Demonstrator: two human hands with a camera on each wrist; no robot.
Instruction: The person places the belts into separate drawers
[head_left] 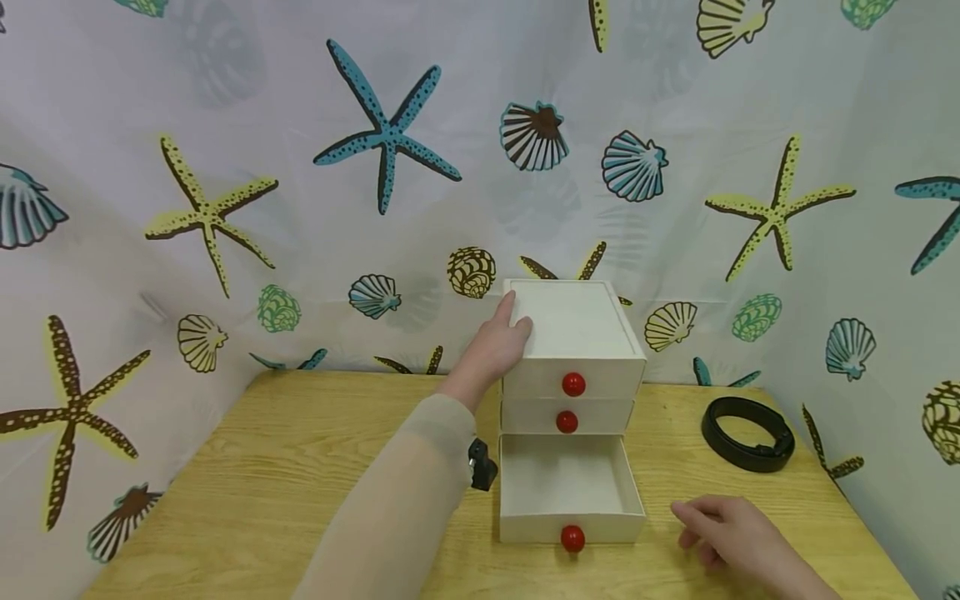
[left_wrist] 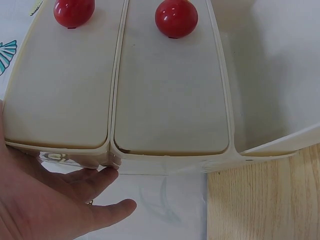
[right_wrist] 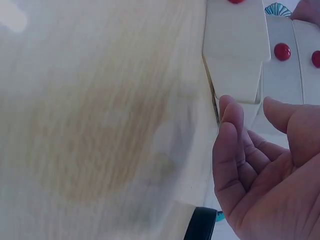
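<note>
A small white drawer unit [head_left: 573, 317] stands on the table with red round knobs on its three drawers. Its bottom drawer [head_left: 570, 527] is pulled out and nothing shows inside; the upper two are closed. My left hand [head_left: 498, 343] rests on the unit's top left edge, its thumb on the top. In the left wrist view, fingers [left_wrist: 100, 182] of that hand lie extended along the unit's side. To the right of the drawer, my right hand [head_left: 731, 533] hovers near the table with loosely bent fingers and holds nothing.
A coiled black belt [head_left: 742, 455] lies on the wooden table [head_left: 330, 433], behind the right hand. A white curtain [head_left: 300, 92] printed with starfish and shells surrounds the table at the back and sides. A small black device [head_left: 482, 467] sits at the left wrist.
</note>
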